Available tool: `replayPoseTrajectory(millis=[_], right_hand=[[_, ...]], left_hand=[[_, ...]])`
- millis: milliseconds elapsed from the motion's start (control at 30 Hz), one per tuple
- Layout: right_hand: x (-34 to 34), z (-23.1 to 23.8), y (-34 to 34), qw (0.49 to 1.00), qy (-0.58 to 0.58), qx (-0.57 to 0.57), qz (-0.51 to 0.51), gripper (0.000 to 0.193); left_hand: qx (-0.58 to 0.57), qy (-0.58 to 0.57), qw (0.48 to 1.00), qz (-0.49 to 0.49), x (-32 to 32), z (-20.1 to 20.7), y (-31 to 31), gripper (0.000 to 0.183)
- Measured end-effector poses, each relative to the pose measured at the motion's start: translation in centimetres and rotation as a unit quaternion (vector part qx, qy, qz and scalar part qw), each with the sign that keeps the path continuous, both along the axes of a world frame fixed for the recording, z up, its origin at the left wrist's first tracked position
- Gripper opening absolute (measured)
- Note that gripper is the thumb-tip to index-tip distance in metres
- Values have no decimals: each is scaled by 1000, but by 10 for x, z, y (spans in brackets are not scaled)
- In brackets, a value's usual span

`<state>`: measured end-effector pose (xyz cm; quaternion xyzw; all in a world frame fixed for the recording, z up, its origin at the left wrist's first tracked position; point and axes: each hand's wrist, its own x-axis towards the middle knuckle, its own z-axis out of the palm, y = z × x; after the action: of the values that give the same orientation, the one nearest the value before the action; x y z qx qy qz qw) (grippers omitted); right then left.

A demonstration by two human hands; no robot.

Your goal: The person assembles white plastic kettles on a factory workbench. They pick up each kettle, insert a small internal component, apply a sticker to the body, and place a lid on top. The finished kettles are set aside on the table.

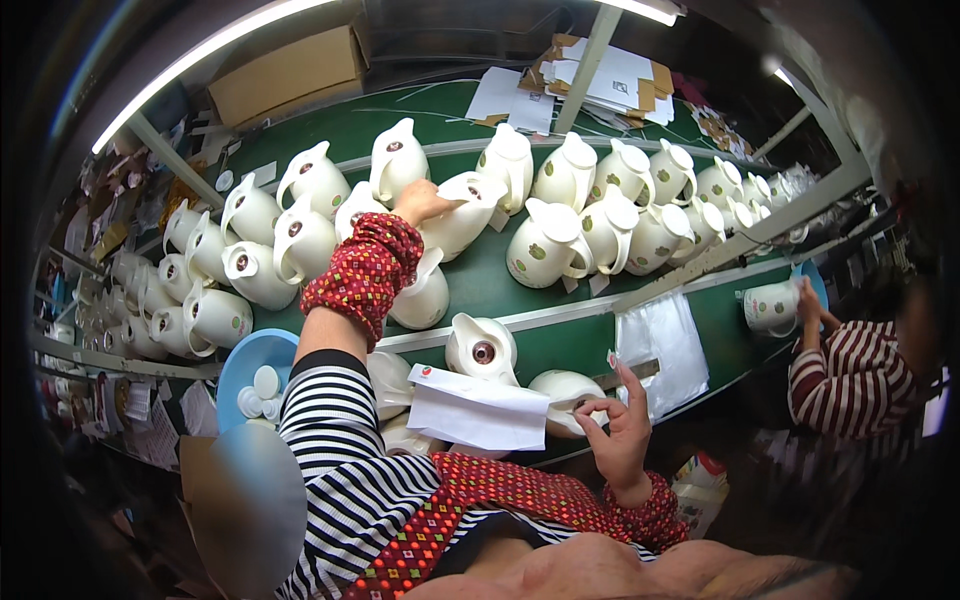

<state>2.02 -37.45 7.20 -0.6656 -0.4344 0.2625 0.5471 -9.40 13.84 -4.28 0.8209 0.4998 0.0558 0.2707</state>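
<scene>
My left hand (420, 203) reaches to the far row, its fingers closed at the handle of a tilted white thermos jug (463, 232) without a lid. My right hand (622, 440) is raised near the front edge, its index finger stretched up with a small white-and-red sticker (612, 358) on the tip. Its thumb and another finger curl toward each other. A white label sheet (478, 408) lies over jugs in front of me. Beside it an open-topped jug (482, 347) shows its shiny inner liner, and another jug (566, 392) lies partly behind my right hand.
Lidless jugs (250, 215) crowd the left; lidded jugs (548, 243) with printed motifs line the right. A blue basin (262, 362) holds white lids. Clear plastic bags (662, 350) lie to the right. A co-worker (850, 375) handles a jug there. A cardboard box (290, 78) stands behind.
</scene>
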Motion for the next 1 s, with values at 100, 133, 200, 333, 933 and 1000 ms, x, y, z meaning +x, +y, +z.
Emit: replayPoseTrajectory(millis=[100,133,200,333,933,1000], right_hand=[[-7,18,7,999,-7,16,30,87],[-7,19,10,998,-28,54,30,87],[-3,25,6,997,-31,67,15,87],[-1,50,13,996,-12,82,38,88],[-89,92,17,934,71,79,342,85],[-96,88,14,931,98,53,348,86]], left_hand=[[-104,-200,974,28,15,1,-11,37],[-121,-278,952,42,17,6,-18,31],[-214,-402,890,4,24,41,-41,23],[-316,-533,779,-101,-21,133,-104,16],[-711,-626,287,139,-136,148,-332,30],[-708,-624,285,167,-138,147,-336,28]])
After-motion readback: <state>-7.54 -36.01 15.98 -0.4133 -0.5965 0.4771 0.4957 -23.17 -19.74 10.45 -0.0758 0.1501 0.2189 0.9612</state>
